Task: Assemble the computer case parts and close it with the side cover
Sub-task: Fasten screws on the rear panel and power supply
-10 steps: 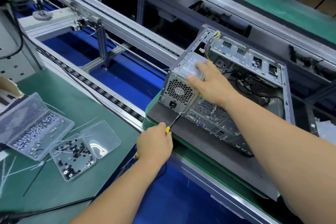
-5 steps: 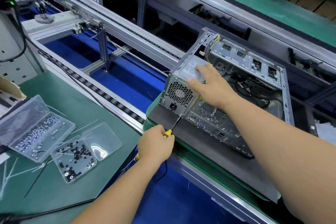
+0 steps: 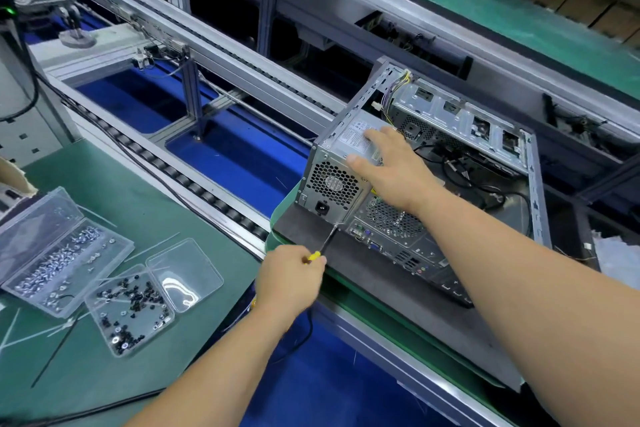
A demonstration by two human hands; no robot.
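An open grey computer case [image 3: 533,184] lies on its side on a dark mat [image 3: 398,295], its rear panel facing me and cables showing inside. The power supply [image 3: 332,180] sits in its near left corner. My right hand [image 3: 391,166] lies flat on top of the power supply with fingers straight. My left hand [image 3: 289,279] grips a yellow-handled screwdriver [image 3: 323,246], whose tip touches the lower right corner of the power supply's rear face. No side cover is in view.
On the green bench at left stand an open clear box of silver screws [image 3: 59,256] and a smaller open box of black screws [image 3: 131,308]. White cable ties [image 3: 24,329] lie nearby. A roller conveyor rail [image 3: 180,173] runs between bench and case.
Both hands and the screwdriver stay in nearly the same place; only the camera has shifted slightly.
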